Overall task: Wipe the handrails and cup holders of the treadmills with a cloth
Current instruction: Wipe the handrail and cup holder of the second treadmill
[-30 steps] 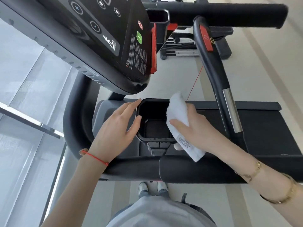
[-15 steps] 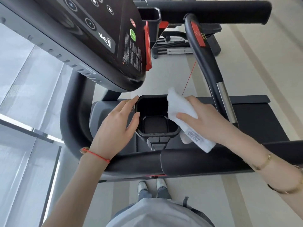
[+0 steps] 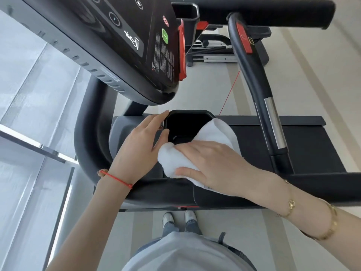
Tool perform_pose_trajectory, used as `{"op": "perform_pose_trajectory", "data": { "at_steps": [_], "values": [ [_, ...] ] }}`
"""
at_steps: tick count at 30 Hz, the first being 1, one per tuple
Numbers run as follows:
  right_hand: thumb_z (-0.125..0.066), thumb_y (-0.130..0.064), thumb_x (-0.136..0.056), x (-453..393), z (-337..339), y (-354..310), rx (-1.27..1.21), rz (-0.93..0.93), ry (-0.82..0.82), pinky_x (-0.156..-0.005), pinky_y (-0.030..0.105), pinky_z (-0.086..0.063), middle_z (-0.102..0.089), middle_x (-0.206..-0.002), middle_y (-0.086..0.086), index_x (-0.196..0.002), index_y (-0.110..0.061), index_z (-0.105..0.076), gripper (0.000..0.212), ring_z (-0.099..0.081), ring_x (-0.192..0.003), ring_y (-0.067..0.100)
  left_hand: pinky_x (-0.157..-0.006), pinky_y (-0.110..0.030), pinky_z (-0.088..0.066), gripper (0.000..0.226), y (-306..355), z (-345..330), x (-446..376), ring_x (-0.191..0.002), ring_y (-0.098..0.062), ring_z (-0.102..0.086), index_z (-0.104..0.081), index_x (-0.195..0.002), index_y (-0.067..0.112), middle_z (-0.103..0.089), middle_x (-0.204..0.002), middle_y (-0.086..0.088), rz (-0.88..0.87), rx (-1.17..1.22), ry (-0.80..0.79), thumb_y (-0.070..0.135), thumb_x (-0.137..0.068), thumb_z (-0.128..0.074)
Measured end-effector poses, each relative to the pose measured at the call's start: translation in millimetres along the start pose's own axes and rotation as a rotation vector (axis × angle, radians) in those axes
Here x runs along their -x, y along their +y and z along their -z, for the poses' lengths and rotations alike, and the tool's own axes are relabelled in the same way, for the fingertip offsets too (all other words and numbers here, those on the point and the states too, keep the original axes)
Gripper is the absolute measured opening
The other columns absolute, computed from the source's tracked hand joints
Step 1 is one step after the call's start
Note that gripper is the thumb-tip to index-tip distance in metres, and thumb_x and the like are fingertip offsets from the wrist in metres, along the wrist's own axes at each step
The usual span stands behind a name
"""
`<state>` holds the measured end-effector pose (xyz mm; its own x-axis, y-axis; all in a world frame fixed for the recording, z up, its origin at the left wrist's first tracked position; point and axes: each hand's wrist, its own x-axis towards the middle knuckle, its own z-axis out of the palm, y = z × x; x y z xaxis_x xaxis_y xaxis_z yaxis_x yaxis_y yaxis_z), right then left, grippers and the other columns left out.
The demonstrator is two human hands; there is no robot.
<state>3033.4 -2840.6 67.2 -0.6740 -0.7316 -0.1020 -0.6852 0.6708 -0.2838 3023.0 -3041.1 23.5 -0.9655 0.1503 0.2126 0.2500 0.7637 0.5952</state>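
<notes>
A black cup holder (image 3: pixel 187 116) sits below the treadmill console, its inside dark. My right hand (image 3: pixel 216 163) presses a white cloth (image 3: pixel 218 132) over the holder's near and right rim, covering that side. My left hand (image 3: pixel 140 145) rests flat against the holder's left rim, fingers apart, holding nothing. A padded black handrail (image 3: pixel 160 192) runs across just below both hands. A second curved handrail (image 3: pixel 252 75) with a red tab and a silver sensor strip rises at the right.
The black console (image 3: pixel 121 36) with buttons overhangs the holder from upper left. Another cup holder (image 3: pixel 185 10) and a black bar (image 3: pixel 263 12) are at the top. The treadmill belt (image 3: pixel 312 145) lies at right; windows at left.
My right hand swung left and down with the cloth, from the holder's right edge onto its near rim. My left hand stayed on the left rim.
</notes>
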Motion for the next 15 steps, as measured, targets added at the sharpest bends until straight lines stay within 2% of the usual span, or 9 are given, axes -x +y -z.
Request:
{"op": "perform_pose_trajectory", "data": {
  "at_steps": [2, 4, 7, 9, 12, 15],
  "values": [
    [-0.035, -0.049, -0.101, 2.4, 0.1, 2.4, 0.013, 0.001, 0.017, -0.084, 0.026, -0.039, -0.063, -0.1, -0.005, -0.114, -0.016, -0.057, 0.042, -0.059, -0.094, 0.014, -0.093, -0.021, -0.044, 0.046, 0.6, 0.5, -0.2, -0.108, -0.012, -0.056, -0.045, -0.145, 0.016, -0.06, -0.126, 0.0, 0.001, -0.004, 0.002, 0.023, -0.1, -0.05],
    [-0.033, -0.048, -0.099, 14.9, 3.6, 10.7, 0.078, 0.036, 0.041, -0.079, 0.025, -0.042, -0.064, -0.096, -0.004, -0.112, -0.015, -0.06, 0.044, -0.061, -0.089, 0.015, -0.092, -0.022, -0.045, 0.047, 0.4, 1.3, -0.1, -0.106, -0.009, -0.056, -0.044, -0.145, 0.017, -0.06, -0.125, 0.001, -0.005, -0.009, -0.003, 0.026, -0.099, -0.048],
    [-0.042, -0.045, -0.097, 31.7, 8.4, 27.3, 0.171, 0.105, 0.083, -0.076, 0.031, -0.051, -0.065, -0.094, 0.0, -0.115, -0.012, -0.064, 0.044, -0.063, -0.088, 0.019, -0.09, -0.019, -0.043, 0.048, 0.9, 2.6, -0.3, -0.099, -0.001, -0.05, -0.044, -0.146, 0.019, -0.059, -0.125, 0.003, -0.002, -0.008, -0.011, 0.03, -0.099, -0.045],
    [-0.042, -0.048, -0.096, 28.8, 11.1, 32.5, 0.183, 0.129, 0.084, -0.076, 0.031, -0.051, -0.065, -0.093, -0.001, -0.114, -0.013, -0.064, 0.045, -0.063, -0.088, 0.019, -0.09, -0.019, -0.043, 0.048, 2.1, 2.4, 0.1, -0.099, -0.001, -0.05, -0.043, -0.146, 0.019, -0.058, -0.126, 0.004, -0.001, -0.011, -0.008, 0.029, -0.099, -0.046],
    [-0.03, -0.058, -0.096, 0.9, 6.4, 21.3, 0.138, 0.083, 0.041, -0.07, 0.027, -0.034, -0.058, -0.084, -0.007, -0.097, -0.017, -0.054, 0.047, -0.058, -0.084, 0.016, -0.09, -0.016, -0.042, 0.048, 3.7, 1.9, 1.1, -0.105, -0.008, -0.055, -0.042, -0.147, 0.018, -0.058, -0.126, 0.004, 0.007, -0.012, -0.001, 0.027, -0.1, -0.048],
    [-0.03, -0.056, -0.098, -19.4, -3.5, 16.3, 0.083, 0.076, -0.038, -0.065, 0.027, -0.02, -0.045, -0.077, -0.012, -0.087, -0.021, -0.037, 0.038, -0.048, -0.073, 0.012, -0.092, -0.019, -0.044, 0.048, 5.9, 2.9, 0.9, -0.106, -0.011, -0.058, -0.042, -0.148, 0.019, -0.059, -0.126, 0.004, 0.014, -0.006, -0.011, 0.028, -0.1, -0.047]
  ]
}}
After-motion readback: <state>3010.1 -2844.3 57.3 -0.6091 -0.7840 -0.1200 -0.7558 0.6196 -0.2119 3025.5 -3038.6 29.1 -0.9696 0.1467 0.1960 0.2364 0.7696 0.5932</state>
